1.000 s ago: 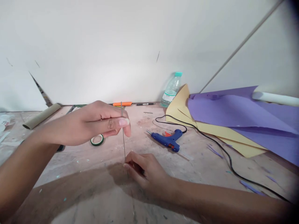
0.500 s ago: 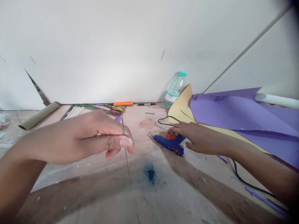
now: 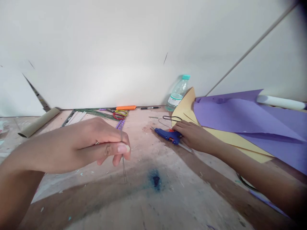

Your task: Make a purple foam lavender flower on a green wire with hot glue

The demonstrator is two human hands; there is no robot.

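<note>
My left hand [image 3: 103, 143] pinches a thin grey wire [image 3: 124, 171] between thumb and fingertips. The wire sticks out above and below the thumb, and its lower part looks doubled. On the right, my right hand [image 3: 192, 134] has its fingers closed round the handle of a blue hot glue gun [image 3: 165, 134]. The gun's metal nozzle points left, its trigger is orange, and a clear glue stick [image 3: 184, 147] shows at its rear. My fingers partly hide the handle. A black cord [image 3: 172, 118] loops behind it.
Against the wall lie a cardboard tube [image 3: 39, 122], green stems [image 3: 96, 112], scissors [image 3: 120, 115], an orange cutter [image 3: 126, 108] and a black pen [image 3: 150, 108]. A water bottle [image 3: 177, 94] leans beside yellow paper [image 3: 183, 107] and purple sheets [image 3: 223, 115]. A dark blue stain [image 3: 155, 180] marks the surface.
My right hand has closed round the glue gun's handle and turned the gun, its rear shifting up and left. My left hand has moved slightly left with the wire.
</note>
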